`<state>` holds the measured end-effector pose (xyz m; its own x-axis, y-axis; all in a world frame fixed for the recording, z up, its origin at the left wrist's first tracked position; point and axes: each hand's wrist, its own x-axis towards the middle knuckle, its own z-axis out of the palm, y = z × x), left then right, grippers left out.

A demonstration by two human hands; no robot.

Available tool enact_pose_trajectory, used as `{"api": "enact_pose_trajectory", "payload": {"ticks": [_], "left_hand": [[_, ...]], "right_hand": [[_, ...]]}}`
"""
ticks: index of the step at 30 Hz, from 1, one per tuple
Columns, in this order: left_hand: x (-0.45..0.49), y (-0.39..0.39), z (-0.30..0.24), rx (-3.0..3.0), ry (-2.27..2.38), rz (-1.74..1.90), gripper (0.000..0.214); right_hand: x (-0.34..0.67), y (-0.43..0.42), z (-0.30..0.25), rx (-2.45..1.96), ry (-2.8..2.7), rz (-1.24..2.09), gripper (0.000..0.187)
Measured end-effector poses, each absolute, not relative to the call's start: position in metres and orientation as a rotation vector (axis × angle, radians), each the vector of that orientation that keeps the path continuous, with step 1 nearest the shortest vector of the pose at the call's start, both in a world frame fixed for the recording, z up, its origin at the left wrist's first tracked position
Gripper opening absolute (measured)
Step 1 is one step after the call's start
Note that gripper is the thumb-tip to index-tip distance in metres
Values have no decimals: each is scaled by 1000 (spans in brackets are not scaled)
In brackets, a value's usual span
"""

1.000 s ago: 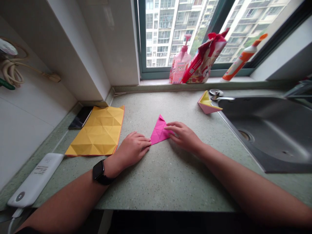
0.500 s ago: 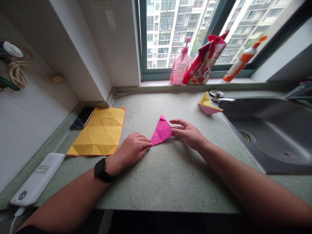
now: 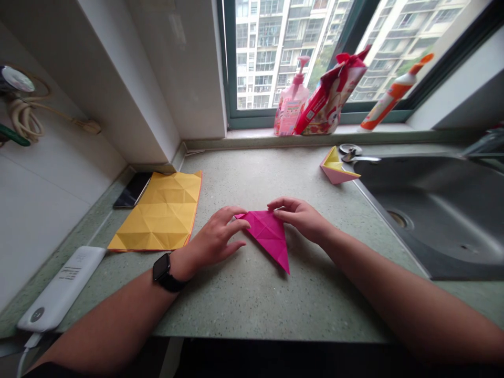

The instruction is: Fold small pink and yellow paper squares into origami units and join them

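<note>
Around the pink origami triangle (image 3: 268,236), lying flat on the speckled green stone countertop (image 3: 252,310), the other things sit apart, and nothing stands between it and the hands. To its left lies a creased yellow paper sheet (image 3: 155,212), with a black phone (image 3: 132,190) just beside that and a white power bank (image 3: 61,289) nearer the counter's front edge. To its upper right, a small yellow-and-pink folded paper piece (image 3: 336,169) sits at the edge of a steel sink (image 3: 429,210). Well behind it, on the window sill (image 3: 252,133), stand a pink pump bottle (image 3: 291,100), a red printed bag (image 3: 331,97) and an orange-capped bottle (image 3: 389,94). The left hand (image 3: 212,236), fingers loosely spread, touches the triangle's left corner. The right hand (image 3: 301,218), fingers lightly curled, rests on its upper right corner. The hands are apart, neither clamped, the triangle between them
</note>
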<state>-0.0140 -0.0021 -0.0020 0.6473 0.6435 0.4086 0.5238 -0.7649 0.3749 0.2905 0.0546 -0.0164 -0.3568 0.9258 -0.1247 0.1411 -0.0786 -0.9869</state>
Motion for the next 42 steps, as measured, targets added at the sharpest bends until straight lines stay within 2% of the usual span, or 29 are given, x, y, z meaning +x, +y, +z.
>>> {"api": "enact_pose_trajectory", "payload": {"ticks": [2, 9, 17, 21, 27, 32, 37, 42], "left_hand": [[-15, -1, -5, 2636, 930, 775, 37], [-12, -2, -8, 2553, 872, 719, 42], [-8, -3, 0, 2503, 791, 667, 53], [-7, -2, -2, 2465, 880, 671, 60], [-7, 1, -6, 2274, 1060, 897, 53], [-8, 5, -10, 2150, 1152, 1016, 56], [-6, 4, -11, 2193, 1117, 911, 65], [-3, -3, -7, 2275, 1039, 748, 61]], "right_hand": [[289, 53, -16, -1158, -1543, 1541, 34], [283, 44, -14, -1066, -1528, 1713, 35], [279, 40, -14, -1015, -1460, 1772, 36], [274, 38, -15, -982, -1368, 1831, 39], [270, 38, -19, -1054, -1292, 1696, 30], [268, 35, -20, -981, -1445, 1670, 37], [265, 27, -18, -835, -1629, 1546, 41], [265, 26, -19, -663, -1642, 1510, 52]]}}
